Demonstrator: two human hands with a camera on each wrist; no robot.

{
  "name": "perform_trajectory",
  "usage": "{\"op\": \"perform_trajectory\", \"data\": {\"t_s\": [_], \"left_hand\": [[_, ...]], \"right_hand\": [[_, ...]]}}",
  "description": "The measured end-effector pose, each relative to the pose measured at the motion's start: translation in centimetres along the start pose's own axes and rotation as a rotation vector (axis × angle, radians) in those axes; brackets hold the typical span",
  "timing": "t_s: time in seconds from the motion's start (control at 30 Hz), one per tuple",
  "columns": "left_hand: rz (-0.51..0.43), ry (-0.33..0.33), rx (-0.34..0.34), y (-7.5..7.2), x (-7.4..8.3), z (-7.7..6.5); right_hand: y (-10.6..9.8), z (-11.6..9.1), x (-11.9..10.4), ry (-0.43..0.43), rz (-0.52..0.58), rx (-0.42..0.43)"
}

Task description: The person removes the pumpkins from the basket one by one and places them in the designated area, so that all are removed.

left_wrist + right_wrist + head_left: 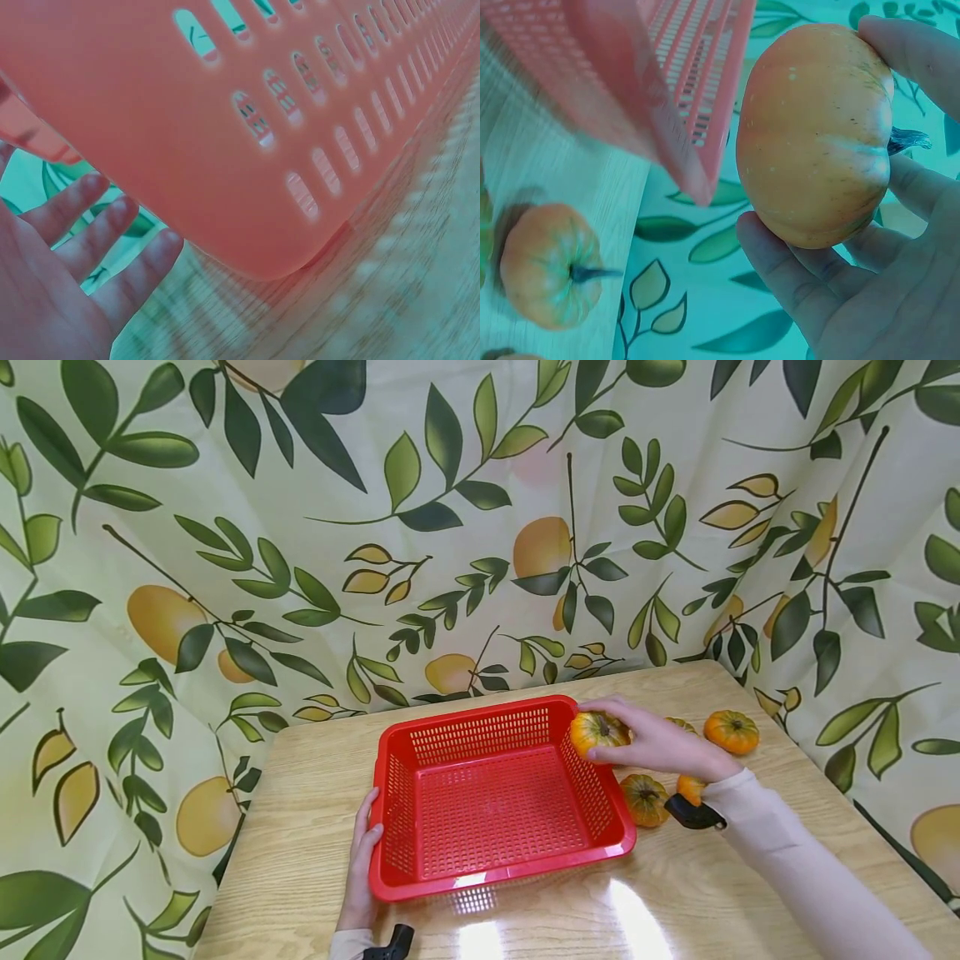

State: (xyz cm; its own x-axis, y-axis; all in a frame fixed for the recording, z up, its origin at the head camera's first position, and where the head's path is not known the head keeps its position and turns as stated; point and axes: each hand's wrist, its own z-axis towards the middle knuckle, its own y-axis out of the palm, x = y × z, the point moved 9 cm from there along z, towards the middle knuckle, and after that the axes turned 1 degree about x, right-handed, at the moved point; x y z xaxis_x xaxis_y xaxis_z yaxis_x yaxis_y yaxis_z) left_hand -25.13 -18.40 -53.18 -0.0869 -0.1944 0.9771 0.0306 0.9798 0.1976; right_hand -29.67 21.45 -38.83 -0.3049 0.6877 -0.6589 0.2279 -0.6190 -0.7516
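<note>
A red plastic basket (pixel 495 810) with slotted walls stands on the wooden table, nothing inside it. My left hand (pixel 360 868) is at its left side; in the left wrist view its fairly straight fingers (pixel 139 270) lie against the outer wall. With thumb and fingers, my right hand (pixel 667 745) grips a small orange-and-green pumpkin (pixel 596 733) at the basket's right back corner, by the rim. In the right wrist view that pumpkin (pixel 817 139) shows its smooth orange underside, its stem toward the palm.
More small pumpkins lie right of the basket: a greenish one (pixel 645 799) near its wall, an orange one (pixel 731 732) farther back, and others partly hidden by my right arm. A leaf-patterned cloth (pixel 465 543) hangs behind the table (pixel 315 793).
</note>
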Motion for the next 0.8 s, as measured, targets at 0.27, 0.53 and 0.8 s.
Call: {"op": "perform_trajectory", "data": {"t_s": [0.27, 0.53, 0.8], "left_hand": [[-0.009, -0.002, -0.004, 0.1, 0.0, 0.0], [-0.019, -0.001, -0.013, 0.1, -0.1, -0.1], [-0.015, -0.008, -0.007, 0.1, -0.1, -0.1]], "right_hand": [[-1.5, -1.1, 1.8, 0.031, 0.013, 0.054], [-3.2, -2.5, 3.2, 0.053, -0.031, 0.114], [-4.6, -4.4, 4.5, 0.123, -0.042, 0.159]]}}
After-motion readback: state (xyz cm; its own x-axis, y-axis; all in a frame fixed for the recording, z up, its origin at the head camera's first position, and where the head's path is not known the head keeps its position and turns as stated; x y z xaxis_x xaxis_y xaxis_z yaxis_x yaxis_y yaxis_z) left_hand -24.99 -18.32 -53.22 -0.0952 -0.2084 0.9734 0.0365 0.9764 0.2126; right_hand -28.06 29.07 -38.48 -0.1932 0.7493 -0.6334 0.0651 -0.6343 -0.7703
